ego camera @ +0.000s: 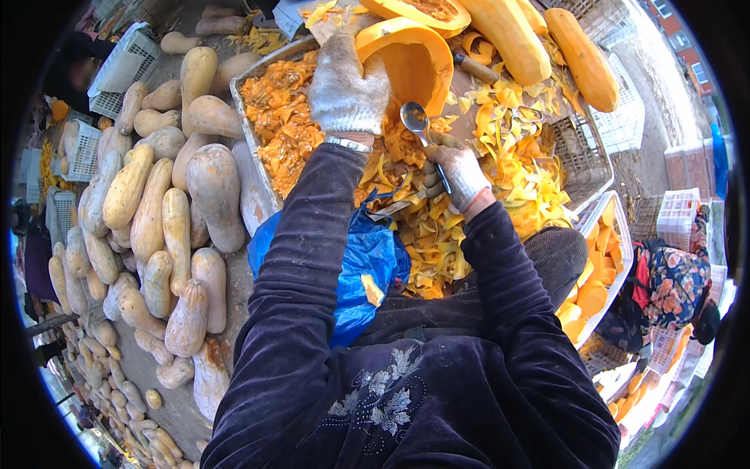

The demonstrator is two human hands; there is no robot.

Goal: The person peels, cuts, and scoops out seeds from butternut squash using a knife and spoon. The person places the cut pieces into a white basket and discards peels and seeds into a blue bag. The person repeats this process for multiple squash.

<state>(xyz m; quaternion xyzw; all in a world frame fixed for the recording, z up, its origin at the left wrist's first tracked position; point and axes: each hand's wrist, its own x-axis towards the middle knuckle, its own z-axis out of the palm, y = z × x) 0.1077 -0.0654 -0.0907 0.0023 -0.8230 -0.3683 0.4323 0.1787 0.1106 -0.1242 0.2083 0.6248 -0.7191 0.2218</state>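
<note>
My left hand (350, 88), in a whitish knit glove, grips the left side of a hollow, peeled pumpkin half (430, 70). Its cut opening faces me, and the inner wall looks mostly smooth. In my gloved right hand (456, 167) is a metal spoon (415, 119), its bowl up near the lower rim of the half. Whether spoon and flesh touch, I cannot tell. Below both hands lie orange pulp with seeds (281, 117) and a heap of yellow peel strips (510, 176). Just beyond sits another cut half (428, 10) with stringy pulp inside.
Peeled pumpkins (507, 41) lie at the far right, near a wooden-handled tool (476, 68) and a metal-framed peeler (524, 117). Many unpeeled squashes (214, 193) cover the ground at left. A white crate (615, 281) at right holds cut pieces. A blue plastic bag (369, 258) lies by my lap.
</note>
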